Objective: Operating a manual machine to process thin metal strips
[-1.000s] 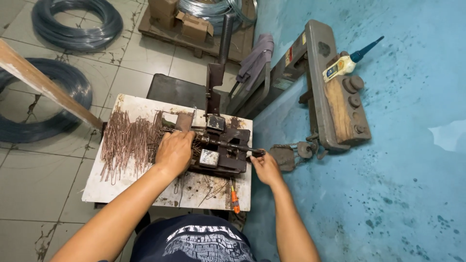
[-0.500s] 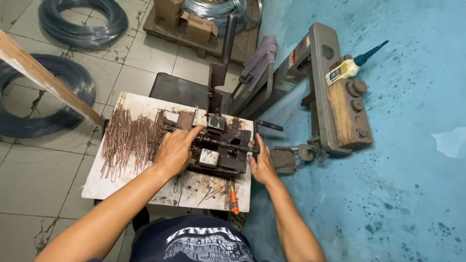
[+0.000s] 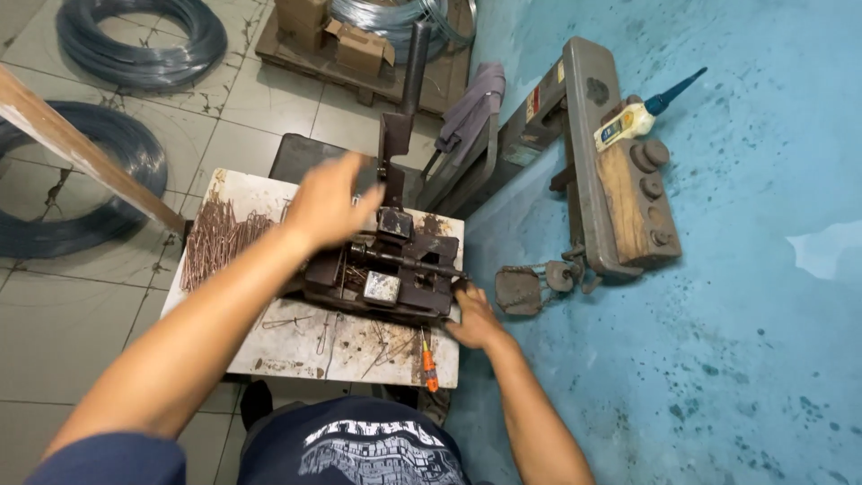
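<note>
A dark, rusty metal wire-working machine [image 3: 386,278] sits on a worn white board table [image 3: 269,337]. My left hand [image 3: 328,202] hovers above the machine's left rear, blurred, fingers apart and holding nothing. It is between the pile of short rusty wire pieces [image 3: 220,238] and the machine's upright lever [image 3: 395,153]. My right hand [image 3: 471,316] is at the machine's right front corner, fingers curled around the handle at the end of the horizontal rod [image 3: 422,265].
An orange-handled screwdriver [image 3: 429,365] lies at the table's front right edge. Coils of dark wire [image 3: 135,40] lie on the tiled floor to the left, crossed by a wooden plank [image 3: 81,148]. A heavy metal bench machine [image 3: 611,171] with a glue bottle [image 3: 628,121] stands to the right.
My left hand has lifted off the machine's left side and risen toward the back, fingers spreading. My right hand stays at the machine's right end.
</note>
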